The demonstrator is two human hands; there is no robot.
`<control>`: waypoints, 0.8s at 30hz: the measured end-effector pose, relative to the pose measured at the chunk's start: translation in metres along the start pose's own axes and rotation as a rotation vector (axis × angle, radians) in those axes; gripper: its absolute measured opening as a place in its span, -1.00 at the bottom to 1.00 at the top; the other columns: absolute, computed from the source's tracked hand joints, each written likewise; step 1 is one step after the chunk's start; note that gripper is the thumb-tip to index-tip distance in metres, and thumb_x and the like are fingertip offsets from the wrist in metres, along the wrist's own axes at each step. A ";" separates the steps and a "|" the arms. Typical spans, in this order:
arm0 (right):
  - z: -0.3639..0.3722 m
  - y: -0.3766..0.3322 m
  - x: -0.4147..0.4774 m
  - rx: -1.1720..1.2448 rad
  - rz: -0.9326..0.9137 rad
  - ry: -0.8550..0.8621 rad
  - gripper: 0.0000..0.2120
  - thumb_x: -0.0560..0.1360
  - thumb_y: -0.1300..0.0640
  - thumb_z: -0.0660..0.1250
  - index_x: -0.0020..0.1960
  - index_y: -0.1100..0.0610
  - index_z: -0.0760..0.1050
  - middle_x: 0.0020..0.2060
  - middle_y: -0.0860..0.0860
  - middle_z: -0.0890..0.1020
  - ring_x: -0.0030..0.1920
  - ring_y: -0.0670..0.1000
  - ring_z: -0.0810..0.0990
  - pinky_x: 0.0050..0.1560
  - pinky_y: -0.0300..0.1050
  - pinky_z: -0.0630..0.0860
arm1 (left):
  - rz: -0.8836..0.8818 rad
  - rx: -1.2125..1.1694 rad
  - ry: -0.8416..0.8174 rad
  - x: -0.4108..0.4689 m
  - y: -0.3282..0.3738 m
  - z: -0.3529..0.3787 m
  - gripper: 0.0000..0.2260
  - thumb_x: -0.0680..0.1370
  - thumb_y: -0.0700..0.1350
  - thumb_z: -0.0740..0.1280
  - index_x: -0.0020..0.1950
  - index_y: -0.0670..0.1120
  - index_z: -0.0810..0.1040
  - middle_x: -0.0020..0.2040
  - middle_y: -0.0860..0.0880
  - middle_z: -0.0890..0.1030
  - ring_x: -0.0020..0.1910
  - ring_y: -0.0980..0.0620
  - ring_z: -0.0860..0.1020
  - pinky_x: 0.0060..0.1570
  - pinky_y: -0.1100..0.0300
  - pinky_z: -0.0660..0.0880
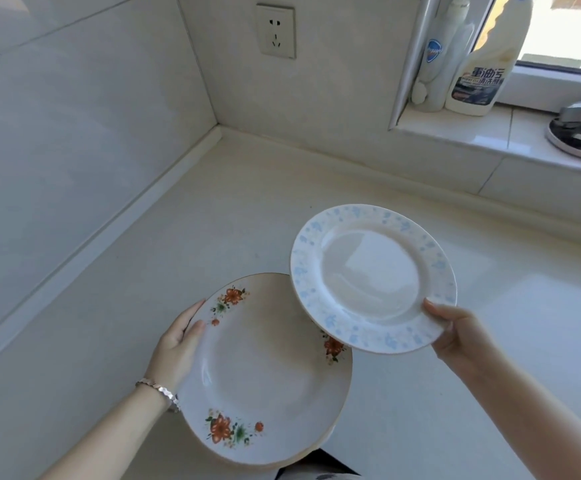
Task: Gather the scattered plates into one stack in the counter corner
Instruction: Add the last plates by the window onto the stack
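The left hand's fingers (192, 318) curl over the far-left rim of the orange-flowered plate (265, 372), thumb on the face, the rest underneath and out of sight. The right hand's fingers (436, 311) pinch the near-right rim of the blue-patterned plate (374, 278), thumb tip on top. Both plates are in the air, each held by one edge only. A second rim seems to show under the flowered plate's near edge, so the left hand (176, 351) may be carrying more than one; I cannot tell for sure.

The blue plate overlaps the flowered plate's far-right edge and sits slightly above it. With so little rim in the right hand (455, 332), a glazed plate could pivot out of that pinch and drop. The rims could also knock and chip if the two are brought together carelessly.

The surface (213, 220) between the plates and the counter corner (218, 128) is bare, with no stack begun there. The flowered plate tilts towards the person, so anything beneath it could slide off before reaching the corner.
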State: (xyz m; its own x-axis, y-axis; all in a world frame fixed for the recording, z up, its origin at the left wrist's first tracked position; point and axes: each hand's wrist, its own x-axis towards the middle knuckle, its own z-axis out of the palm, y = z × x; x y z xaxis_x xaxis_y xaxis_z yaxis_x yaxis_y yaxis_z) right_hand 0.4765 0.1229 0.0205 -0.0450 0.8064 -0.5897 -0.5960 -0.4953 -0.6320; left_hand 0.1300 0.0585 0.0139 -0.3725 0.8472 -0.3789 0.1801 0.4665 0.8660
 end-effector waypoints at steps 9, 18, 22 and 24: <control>0.028 0.029 -0.009 -0.339 0.001 -0.047 -0.75 0.39 0.44 0.26 0.01 0.23 0.56 -0.19 0.14 0.65 -0.21 0.12 0.61 -0.29 -0.14 0.59 | -0.058 -0.262 0.100 0.000 -0.008 0.001 -0.73 0.56 -0.29 0.23 0.19 -0.06 0.54 -0.09 0.06 0.67 -0.07 -0.02 0.61 -0.07 0.16 0.59; 0.043 0.042 -0.020 -0.534 -0.058 0.000 -0.80 0.41 0.38 0.31 -0.12 0.12 0.59 -0.42 -0.05 0.67 -0.42 -0.07 0.62 -0.35 -0.16 0.50 | -0.078 -0.374 0.077 -0.001 -0.013 0.001 -0.76 0.57 -0.26 0.21 0.19 -0.09 0.55 0.08 -0.07 0.62 0.07 -0.11 0.56 0.20 -0.02 0.45; 0.048 0.050 -0.028 -0.616 -0.166 0.023 -0.84 0.43 0.35 0.30 -0.15 0.12 0.57 -0.30 0.00 0.67 -0.23 0.04 0.61 -0.24 -0.09 0.50 | -0.043 -0.330 0.060 0.002 -0.018 0.000 -0.76 0.60 -0.20 0.18 0.17 0.03 0.55 0.25 -0.05 0.56 0.25 -0.07 0.50 0.34 -0.05 0.37; 0.050 0.057 -0.032 -0.627 -0.177 0.006 -0.81 0.46 0.32 0.29 -0.11 0.06 0.57 -0.25 -0.03 0.67 -0.20 0.01 0.62 -0.22 -0.12 0.52 | 0.004 -0.217 0.066 0.003 -0.018 -0.001 -0.71 0.63 -0.14 0.11 0.31 0.04 0.45 0.32 0.09 0.45 0.36 0.07 0.38 0.44 0.03 0.24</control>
State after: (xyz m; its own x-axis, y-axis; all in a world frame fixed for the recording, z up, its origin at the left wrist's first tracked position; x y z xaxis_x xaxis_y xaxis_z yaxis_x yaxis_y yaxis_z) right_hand 0.4035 0.0848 0.0286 0.0163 0.8921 -0.4515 -0.0134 -0.4513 -0.8923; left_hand 0.1246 0.0528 -0.0026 -0.4325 0.8269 -0.3594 -0.0158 0.3916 0.9200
